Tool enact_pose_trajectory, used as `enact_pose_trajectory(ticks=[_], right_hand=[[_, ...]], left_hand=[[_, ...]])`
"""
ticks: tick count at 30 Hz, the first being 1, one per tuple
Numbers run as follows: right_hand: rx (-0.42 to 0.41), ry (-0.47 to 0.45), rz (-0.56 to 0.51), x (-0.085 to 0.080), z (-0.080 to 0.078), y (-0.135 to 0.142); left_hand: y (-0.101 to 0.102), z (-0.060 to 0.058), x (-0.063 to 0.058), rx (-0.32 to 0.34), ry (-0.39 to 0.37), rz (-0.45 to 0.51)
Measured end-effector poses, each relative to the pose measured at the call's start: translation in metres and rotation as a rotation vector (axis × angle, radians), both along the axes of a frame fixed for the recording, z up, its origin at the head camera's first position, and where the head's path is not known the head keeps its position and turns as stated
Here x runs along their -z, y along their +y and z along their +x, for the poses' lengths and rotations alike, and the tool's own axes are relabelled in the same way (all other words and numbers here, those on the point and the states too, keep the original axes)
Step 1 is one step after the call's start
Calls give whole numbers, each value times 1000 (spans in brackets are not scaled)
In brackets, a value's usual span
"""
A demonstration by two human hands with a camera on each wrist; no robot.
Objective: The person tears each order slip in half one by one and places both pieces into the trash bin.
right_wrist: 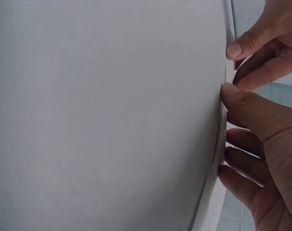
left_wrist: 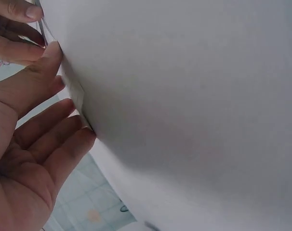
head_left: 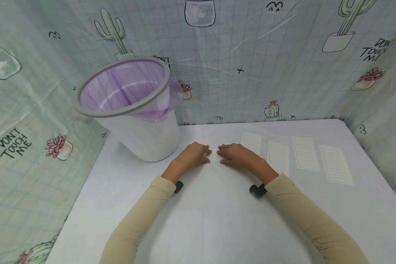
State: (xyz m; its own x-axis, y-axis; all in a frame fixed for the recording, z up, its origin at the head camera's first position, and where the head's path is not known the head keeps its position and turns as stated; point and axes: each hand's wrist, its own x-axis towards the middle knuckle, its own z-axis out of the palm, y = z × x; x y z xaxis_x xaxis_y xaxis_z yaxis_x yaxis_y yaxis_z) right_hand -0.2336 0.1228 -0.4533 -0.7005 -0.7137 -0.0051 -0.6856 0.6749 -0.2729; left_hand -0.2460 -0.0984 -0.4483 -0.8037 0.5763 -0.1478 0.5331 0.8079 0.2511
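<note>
We see one small lined paper (head_left: 213,154) on the far part of the white table (head_left: 201,220), just right of the bin; it is pale, with thin dark lines running near to far, and its ends are partly covered by fingers. Two hands hold it. The left hand (head_left: 194,153) grips its left side and the right hand (head_left: 242,157) its right side — in each, thumb and fingers are bent around the sheet, the thumb nearer to us and the fingertips farther. In the left wrist view we make out a slightly raised edge of paper between thumb and fingers. To the right we count four larger lined sheets (head_left: 305,153) lying flat and apart, their lines running left to right, the leftmost partly hidden by the right hand. At far left stands one white bin (head_left: 145,139) with one lilac bag (head_left: 122,86) lining it — and we count two tan sleeves (head_left: 145,216).
</note>
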Motion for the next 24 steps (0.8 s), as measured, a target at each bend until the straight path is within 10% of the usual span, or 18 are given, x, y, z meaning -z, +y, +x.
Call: enact_pose_trajectory(ticks=[9, 24], right_hand=[[6, 55, -12, -4, 15, -4], [90, 72, -159, -28, 42, 11]], left_hand=[[2, 18, -7, 12, 38, -15], [-3, 53, -18, 20, 49, 407]])
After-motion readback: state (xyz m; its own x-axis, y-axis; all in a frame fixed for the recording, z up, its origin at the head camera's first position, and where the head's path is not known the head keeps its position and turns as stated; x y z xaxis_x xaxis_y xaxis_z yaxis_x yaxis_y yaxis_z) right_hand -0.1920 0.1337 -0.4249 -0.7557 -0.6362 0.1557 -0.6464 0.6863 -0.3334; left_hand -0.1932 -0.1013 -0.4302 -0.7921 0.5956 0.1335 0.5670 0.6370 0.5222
